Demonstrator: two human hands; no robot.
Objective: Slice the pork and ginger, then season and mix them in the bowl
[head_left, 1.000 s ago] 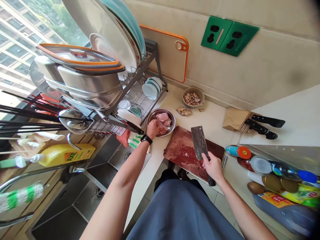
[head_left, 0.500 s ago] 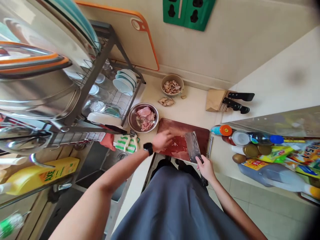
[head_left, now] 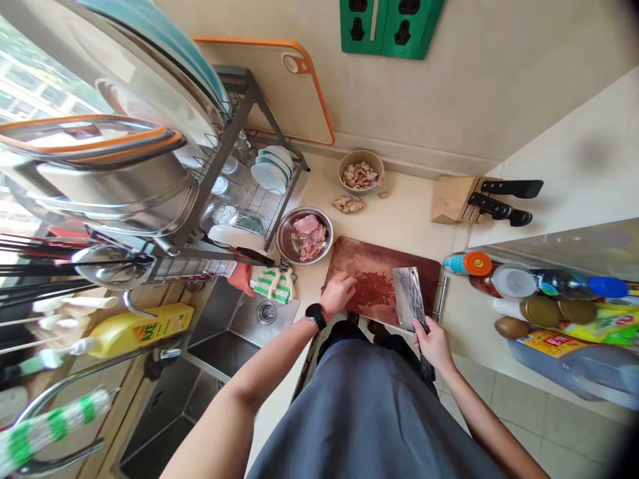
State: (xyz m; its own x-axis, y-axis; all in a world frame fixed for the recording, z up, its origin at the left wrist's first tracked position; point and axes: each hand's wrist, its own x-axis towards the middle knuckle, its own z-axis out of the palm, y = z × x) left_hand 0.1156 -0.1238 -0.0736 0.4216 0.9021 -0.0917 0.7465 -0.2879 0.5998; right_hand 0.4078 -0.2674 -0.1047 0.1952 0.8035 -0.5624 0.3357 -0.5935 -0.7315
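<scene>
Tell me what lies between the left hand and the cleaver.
In the head view, a patch of chopped red meat lies between the left hand and the cleaver, on the reddish-brown cutting board.

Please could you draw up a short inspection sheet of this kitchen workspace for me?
Surface: cream countertop bearing a red-stained cutting board.
Job's things: cleaver; steel bowl of raw pink meat.
Clutter: bottles at right; knife block.
Hands: right hand grips the cleaver over the board; left hand sits at the board's left edge.
Cables: nothing seen.
Surroundings: dish rack, steel sink, green wall sockets.
</scene>
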